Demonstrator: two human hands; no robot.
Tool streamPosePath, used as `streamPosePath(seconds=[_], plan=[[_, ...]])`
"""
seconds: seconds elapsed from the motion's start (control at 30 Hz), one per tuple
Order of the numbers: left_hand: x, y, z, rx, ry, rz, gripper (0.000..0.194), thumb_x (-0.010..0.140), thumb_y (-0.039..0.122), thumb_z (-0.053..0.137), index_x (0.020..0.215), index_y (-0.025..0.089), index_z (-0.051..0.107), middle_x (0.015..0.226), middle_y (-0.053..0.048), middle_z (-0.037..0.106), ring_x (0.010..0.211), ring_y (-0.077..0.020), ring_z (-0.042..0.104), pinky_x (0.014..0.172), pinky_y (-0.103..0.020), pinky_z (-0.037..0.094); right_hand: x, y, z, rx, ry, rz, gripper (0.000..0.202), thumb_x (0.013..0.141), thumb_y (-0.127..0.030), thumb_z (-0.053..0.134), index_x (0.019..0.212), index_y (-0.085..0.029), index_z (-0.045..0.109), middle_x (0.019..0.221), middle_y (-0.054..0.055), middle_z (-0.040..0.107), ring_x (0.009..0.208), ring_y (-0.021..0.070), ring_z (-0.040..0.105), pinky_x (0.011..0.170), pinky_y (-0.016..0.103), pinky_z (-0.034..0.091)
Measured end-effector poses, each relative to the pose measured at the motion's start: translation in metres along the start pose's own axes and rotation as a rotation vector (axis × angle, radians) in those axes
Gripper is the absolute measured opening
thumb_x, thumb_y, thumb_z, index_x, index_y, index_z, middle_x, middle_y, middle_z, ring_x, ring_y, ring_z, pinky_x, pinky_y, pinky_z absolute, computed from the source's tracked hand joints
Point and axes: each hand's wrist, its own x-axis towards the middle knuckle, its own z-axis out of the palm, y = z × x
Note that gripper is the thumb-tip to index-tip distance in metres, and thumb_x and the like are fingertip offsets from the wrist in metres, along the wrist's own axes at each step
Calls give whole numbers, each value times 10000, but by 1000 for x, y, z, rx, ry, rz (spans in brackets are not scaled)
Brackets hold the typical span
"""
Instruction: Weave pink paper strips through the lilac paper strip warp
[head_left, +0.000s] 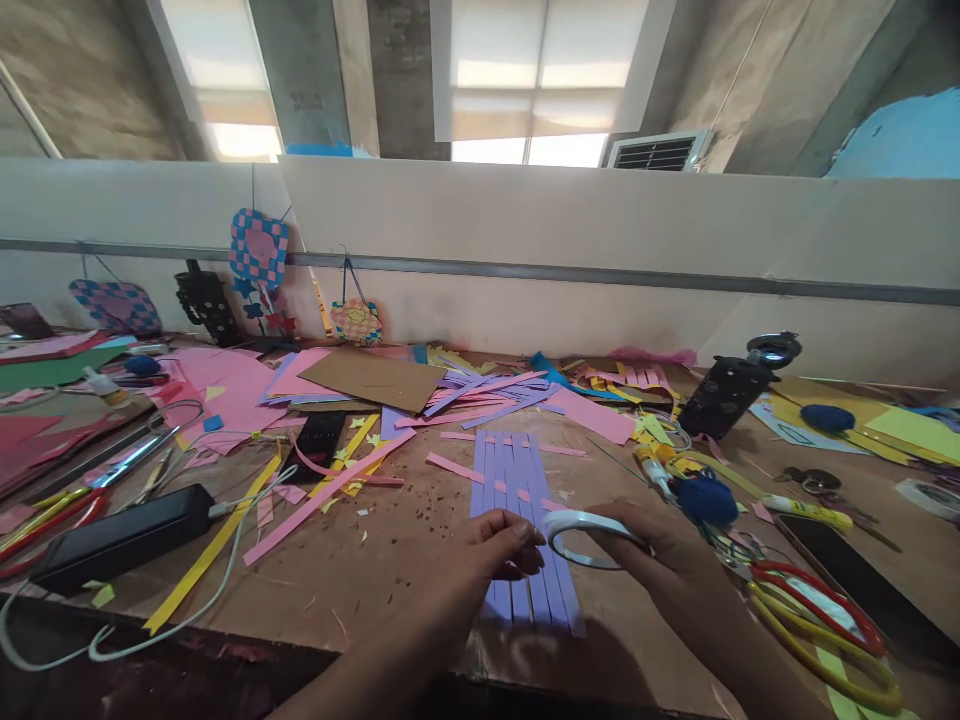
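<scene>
Pinching tape roll (pixel 585 521) w/ R grip (pixel 664 555), holding L grip (pixel 499 545) curled beside (can't tell if on tape end), above purple strips (pixel 504 470) on desk (pixel 420 610), crossed only by approx. 2 pink strips (pixel 454 466), near end w/o any.

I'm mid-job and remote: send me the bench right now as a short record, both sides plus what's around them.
Left grip: fingertips close together above the purple strips; whether they pinch anything is unclear
Right grip: holding a white tape roll
Below: purple strips side by side, pink strips lying across
Right side: blue ball, red and yellow scissors handles
Left side: black box with a white cable
Back: brown card on coloured paper; checkered ornament against the wall
</scene>
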Motion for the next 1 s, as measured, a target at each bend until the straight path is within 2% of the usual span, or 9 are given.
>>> streamPosePath(seconds=[0.2, 0.3, 0.47, 0.57, 0.67, 0.83, 1.0], plan=[[20, 9, -3, -32, 41, 19, 400, 743, 533, 832, 786, 187, 636, 752, -8, 623, 751, -172, 543, 773, -309, 394, 14, 9, -8, -57, -23, -27, 277, 933, -505, 644, 906, -313, 841, 815, 33, 760, 763, 232, 678, 676, 312, 489], [34, 20, -10, 28, 61, 58, 368, 739, 504, 821, 777, 192, 629, 733, 0, 606, 742, -172, 535, 770, -311, 389, 26, 16, -16, -86, -102, -30, 283, 935, -523, 650, 946, -313, 840, 862, 40, 773, 788, 235, 692, 696, 316, 507], [67, 45, -38, 237, 110, 178, 297, 734, 454, 769, 751, 196, 624, 749, -4, 609, 761, -188, 553, 761, -318, 397, 55, 35, -35, -33, -263, 139, 420, 844, -666, 728, 1025, -305, 842, 1013, 56, 806, 850, 277, 716, 688, 331, 550], [93, 58, -60, 392, 184, 234, 291, 747, 471, 711, 727, 208, 589, 723, 14, 585, 728, -178, 543, 736, -309, 400, 80, 50, -49, 96, -288, 229, 525, 778, -735, 749, 1022, -280, 842, 1056, 77, 807, 952, 320, 731, 799, 369, 581], [119, 67, -78, 489, 232, 231, 308, 699, 495, 695, 696, 221, 553, 668, 35, 545, 678, -170, 521, 705, -304, 404, 107, 70, -62, 58, -266, 293, 602, 748, -801, 732, 1018, -273, 836, 1096, 85, 803, 1047, 346, 718, 877, 391, 577], [157, 69, -100, 594, 256, 209, 262, 713, 470, 648, 693, 229, 547, 656, 41, 536, 664, -170, 524, 687, -298, 408, 148, 111, -71, -39, -222, 274, 710, 698, -905, 676, 977, -270, 826, 1073, 88, 803, 1070, 368, 709, 886, 415, 573], [186, 55, -115, 724, 262, 177, 217, 737, 437, 607, 697, 232, 549, 661, 33, 543, 666, -179, 530, 635, -282, 382, 170, 133, -74, -165, -176, 210, 737, 715, -933, 632, 956, -265, 827, 1000, 86, 804, 954, 334, 724, 800, 396, 571]])
